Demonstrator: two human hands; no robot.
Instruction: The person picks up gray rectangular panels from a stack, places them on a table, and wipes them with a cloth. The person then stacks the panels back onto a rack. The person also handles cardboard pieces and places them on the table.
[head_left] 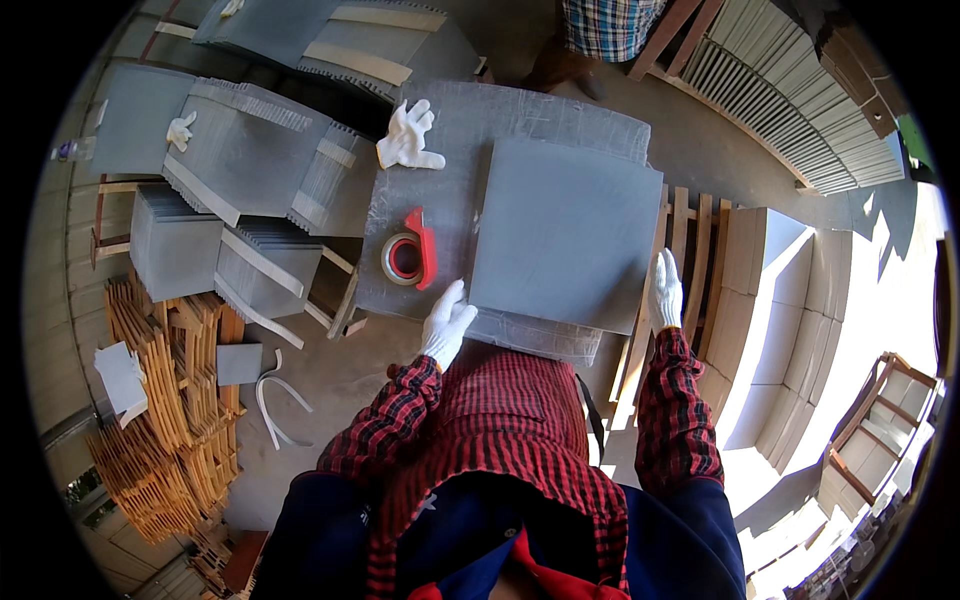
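A large square grey slab (pixel 565 235), perhaps a tile, lies flat on a scuffed grey worktop (pixel 430 215). My left hand (pixel 447 325), in a white knitted glove, is at the slab's near left corner with thumb and fingers apart; whether it touches the edge I cannot tell. Beyond the slab's right edge, my right hand (pixel 665 290), gloved too, is held with its fingers stretched out, holding nothing. Left of the slab lies a red tape dispenser (pixel 427 250) with a roll of tape in it. A loose white glove (pixel 408 137) rests at the worktop's far left corner.
Stacks of grey slabs (pixel 250 150) with pale strips stand at the left. Wooden frames (pixel 175 400) are piled at the lower left. Right of the worktop are a slatted wooden pallet (pixel 690 240) and pale boxes (pixel 735 260). Someone in checked clothing (pixel 610 25) stands at the far side.
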